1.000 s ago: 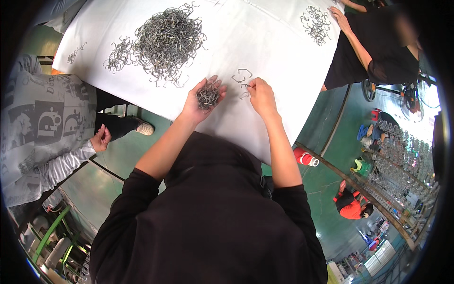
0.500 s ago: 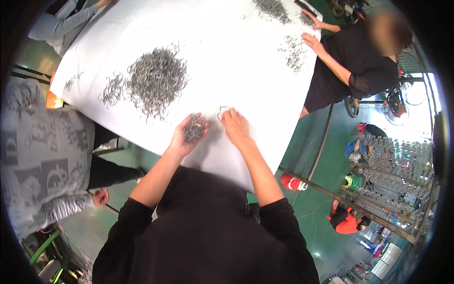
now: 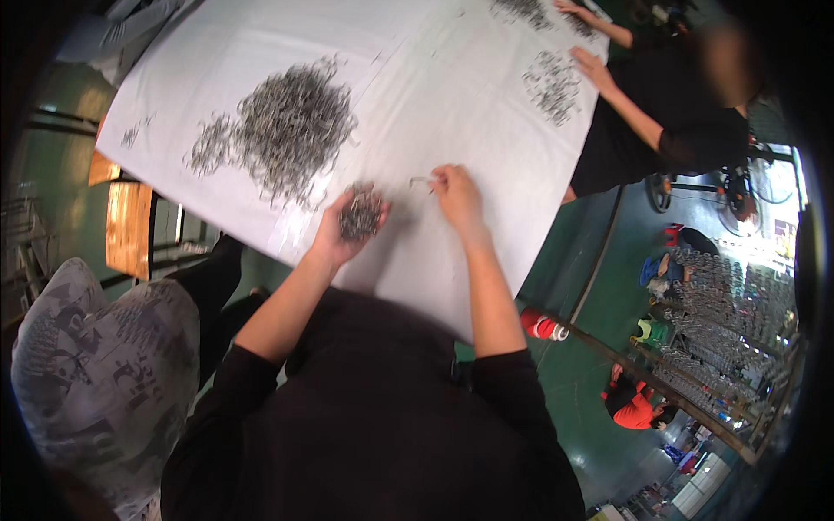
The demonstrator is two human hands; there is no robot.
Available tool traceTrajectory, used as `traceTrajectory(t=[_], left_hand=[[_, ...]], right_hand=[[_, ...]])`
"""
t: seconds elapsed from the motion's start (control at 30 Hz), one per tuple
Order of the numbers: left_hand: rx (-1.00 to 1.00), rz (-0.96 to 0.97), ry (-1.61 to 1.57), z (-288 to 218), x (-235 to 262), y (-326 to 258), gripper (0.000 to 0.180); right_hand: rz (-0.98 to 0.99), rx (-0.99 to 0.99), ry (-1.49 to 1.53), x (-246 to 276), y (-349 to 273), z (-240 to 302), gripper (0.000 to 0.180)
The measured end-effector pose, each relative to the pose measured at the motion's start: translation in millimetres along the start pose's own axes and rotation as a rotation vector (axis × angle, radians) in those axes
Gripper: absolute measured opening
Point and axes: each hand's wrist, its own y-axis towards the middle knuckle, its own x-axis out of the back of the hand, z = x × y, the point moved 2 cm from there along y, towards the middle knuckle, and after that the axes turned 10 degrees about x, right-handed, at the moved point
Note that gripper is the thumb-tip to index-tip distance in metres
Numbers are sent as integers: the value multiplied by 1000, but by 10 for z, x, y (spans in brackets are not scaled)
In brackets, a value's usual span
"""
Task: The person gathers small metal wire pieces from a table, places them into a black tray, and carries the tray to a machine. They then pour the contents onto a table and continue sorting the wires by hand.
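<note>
My left hand (image 3: 328,239) is cupped above the near part of the white-covered table (image 3: 417,286), holding a heap of small bent metal hooks (image 3: 360,217). To its right, the thumb and fingers of my right hand (image 3: 460,201) are pinched on a single bent metal hook (image 3: 419,181), which sticks out leftward over the white cover. A large pile of the same grey hooks (image 3: 295,130) lies beyond my left hand. Beside that pile, on its left, is a smaller cluster (image 3: 210,146).
Across the table on the right, a co-worker in black (image 3: 643,130) has both hands by other scattered hooks (image 3: 553,87). Another person in a grey patterned top (image 3: 113,373) is close on my left. A wooden stool (image 3: 130,227) stands by the table's left corner.
My right hand has moved slightly away from me and right, with the hook pinched in its fingers. The person on my left has shifted nearer the bottom of the view, which itself moved slightly.
</note>
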Motion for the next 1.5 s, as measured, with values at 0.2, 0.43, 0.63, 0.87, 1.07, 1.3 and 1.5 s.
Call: traceTrajectory(t=[0.2, 0.43, 0.63, 0.87, 1.07, 1.3, 1.5], left_hand=[[-30, -51, -75, -122, 79, -178, 35], [-37, -64, 45, -71, 60, -161, 38], [-25, -49, 36, -77, 50, -123, 38], [25, -59, 33, -70, -33, -103, 32], [56, -55, 37, -8, -117, -81, 30], [21, -74, 85, -86, 8, -371, 35], [39, -95, 156, -68, 22, -471, 37]], right_hand=[[170, -67, -178, -157, 49, -19, 15], [283, 170, 358, -119, 16, 510, 12], [299, 230, -51, -436, -33, 529, 10], [190, 147, -163, -249, -102, 438, 8], [124, 73, -4, 81, -83, 334, 11], [246, 237, -209, -259, -159, 382, 13], [277, 447, -324, -325, -196, 353, 13]])
